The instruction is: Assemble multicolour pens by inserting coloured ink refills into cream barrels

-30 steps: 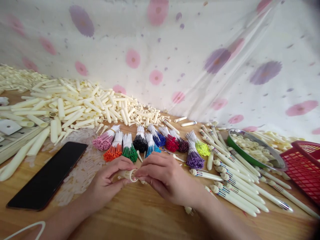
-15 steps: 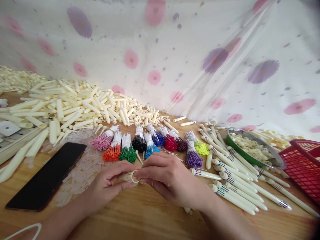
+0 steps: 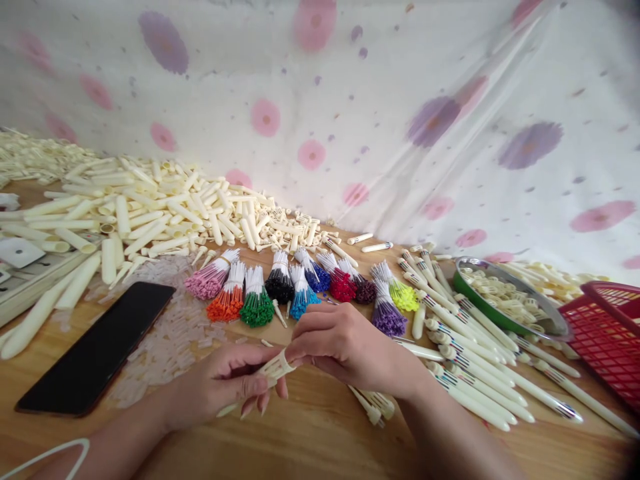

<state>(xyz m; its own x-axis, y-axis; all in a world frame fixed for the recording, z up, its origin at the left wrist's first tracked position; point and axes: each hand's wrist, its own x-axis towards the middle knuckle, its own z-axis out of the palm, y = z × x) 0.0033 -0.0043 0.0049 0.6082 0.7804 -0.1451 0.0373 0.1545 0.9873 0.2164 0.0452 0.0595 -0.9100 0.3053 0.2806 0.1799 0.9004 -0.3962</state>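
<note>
My left hand [image 3: 227, 381] is closed around a cream slotted pen barrel [image 3: 278, 367], its open end tilted up to the right. The barrel's lower end pokes out below the palm. At the open rim, my right hand [image 3: 345, 347] has its fingers pinched together; whatever lies between them is hidden. Under the right wrist, a few cream pen parts [image 3: 373, 405] lie on the wooden table [image 3: 280, 447]. Just beyond the hands stand bundles of coloured pen refills, among them a green bundle [image 3: 257, 307] and a purple bundle [image 3: 389, 317].
Cream pen tubes [image 3: 150, 200] are heaped at back left. A black phone [image 3: 95, 350] lies near small clear plastic pieces [image 3: 160, 340]. To the right are assembled pens [image 3: 480, 373], a green-sided bowl [image 3: 500, 313] of cream parts and a red basket [image 3: 605, 333].
The barrel has tilted, so its slotted side now shows, and its open end has shifted slightly right. My right hand has lifted a little, uncovering parts below the wrist.
</note>
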